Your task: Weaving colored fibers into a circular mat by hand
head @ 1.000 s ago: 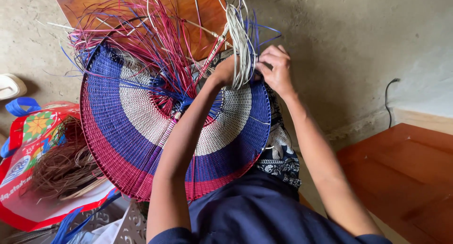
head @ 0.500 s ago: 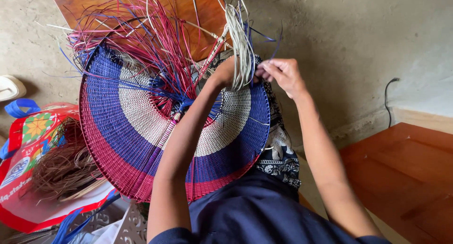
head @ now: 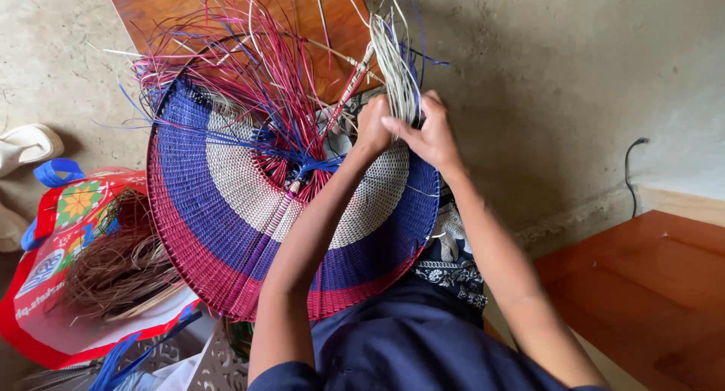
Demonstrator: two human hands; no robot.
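Two hands are meeting at the upper right edge of a round woven piece (head: pixel 226 217) — banded in crimson, blue and cream — which is resting across the person's lap. The left hand (head: pixel 373 126) is curling shut around the base of a pale strand bundle (head: pixel 396 55) that is standing up from the rim, and the right hand (head: pixel 427 130) is pinching closed on the same bundle just beside it, the two hands touching. Loose red and blue strands (head: pixel 253 66) are fanning up from the centre over a wooden board (head: pixel 151 9). A red bag (head: pixel 57 232) holding dry brown fibre (head: pixel 113 266) is lying on the floor at the left.
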